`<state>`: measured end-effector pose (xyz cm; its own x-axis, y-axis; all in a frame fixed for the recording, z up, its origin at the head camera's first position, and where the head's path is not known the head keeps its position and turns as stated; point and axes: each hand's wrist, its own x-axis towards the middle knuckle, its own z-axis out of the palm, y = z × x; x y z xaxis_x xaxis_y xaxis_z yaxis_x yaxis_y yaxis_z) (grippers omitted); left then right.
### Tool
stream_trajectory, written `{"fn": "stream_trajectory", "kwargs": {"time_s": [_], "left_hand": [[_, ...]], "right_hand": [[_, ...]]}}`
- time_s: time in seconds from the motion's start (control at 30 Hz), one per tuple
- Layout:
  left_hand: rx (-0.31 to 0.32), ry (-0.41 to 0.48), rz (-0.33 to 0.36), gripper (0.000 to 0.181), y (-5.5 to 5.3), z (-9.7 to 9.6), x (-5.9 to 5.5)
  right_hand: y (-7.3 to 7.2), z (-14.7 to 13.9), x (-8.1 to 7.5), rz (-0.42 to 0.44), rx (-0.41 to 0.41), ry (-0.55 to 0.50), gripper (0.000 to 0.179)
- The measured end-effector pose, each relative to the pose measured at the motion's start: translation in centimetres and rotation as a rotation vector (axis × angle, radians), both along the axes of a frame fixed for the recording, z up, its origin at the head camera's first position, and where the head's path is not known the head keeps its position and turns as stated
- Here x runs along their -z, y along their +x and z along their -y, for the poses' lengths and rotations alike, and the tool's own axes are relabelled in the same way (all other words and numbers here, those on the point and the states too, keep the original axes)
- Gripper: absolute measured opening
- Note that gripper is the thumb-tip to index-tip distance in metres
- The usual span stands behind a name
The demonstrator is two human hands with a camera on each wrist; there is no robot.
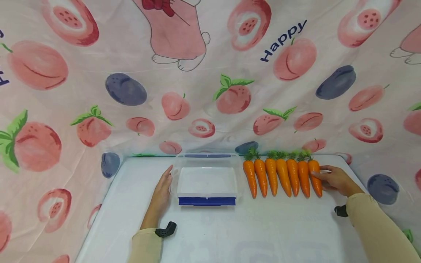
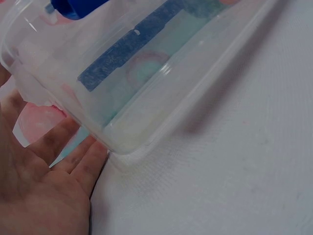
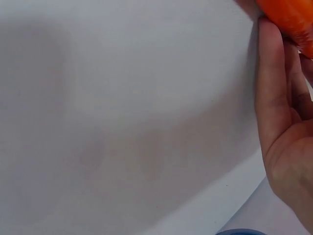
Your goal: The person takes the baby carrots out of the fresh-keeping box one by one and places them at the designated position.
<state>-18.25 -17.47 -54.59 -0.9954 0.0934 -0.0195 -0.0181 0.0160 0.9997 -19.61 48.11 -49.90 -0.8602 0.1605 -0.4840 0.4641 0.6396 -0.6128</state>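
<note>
A clear plastic box [image 1: 207, 180] with blue clips stands on the white table. Along its left side lies my left hand [image 1: 162, 190], fingers extended; in the left wrist view their tips touch the wall of the box [image 2: 161, 98] near its lower corner. To the right of the box, several orange carrots [image 1: 281, 175] with green tops lie side by side in a row, tips toward me. My right hand [image 1: 337, 179] grips the rightmost carrot [image 1: 315, 175], thumb across its top. In the right wrist view only part of that carrot [image 3: 291, 19] shows between the fingers.
Behind the table and at its sides hangs a pink cloth [image 1: 197, 84] printed with fruit. The white tabletop [image 1: 263, 226] extends in front of the box and carrots. Each wrist carries a black camera mount, such as the left mount [image 1: 166, 229].
</note>
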Motion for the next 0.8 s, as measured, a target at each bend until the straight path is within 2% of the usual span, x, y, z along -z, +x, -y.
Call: {"fn": "stream_trajectory", "kwargs": {"time_s": [0.33,0.57,0.7,0.8], "left_hand": [[-0.010,-0.016,0.005,0.051,-0.1,-0.1,0.0],[-0.006,0.027,0.019,0.053,-0.5,0.1,0.3],[-0.007,0.033,0.012,0.055,-0.8,0.0,0.4],[-0.011,0.019,0.007,0.055,-0.9,0.0,0.3]], "right_hand": [[-0.2,-0.3,-0.3,0.047,-0.010,0.030,0.115],[-0.1,0.3,-1.2,0.066,-0.011,0.071,0.118],[-0.1,0.1,-1.6,0.049,-0.022,0.136,0.115],[0.0,0.1,-2.4,0.002,-0.069,0.208,0.108]]}}
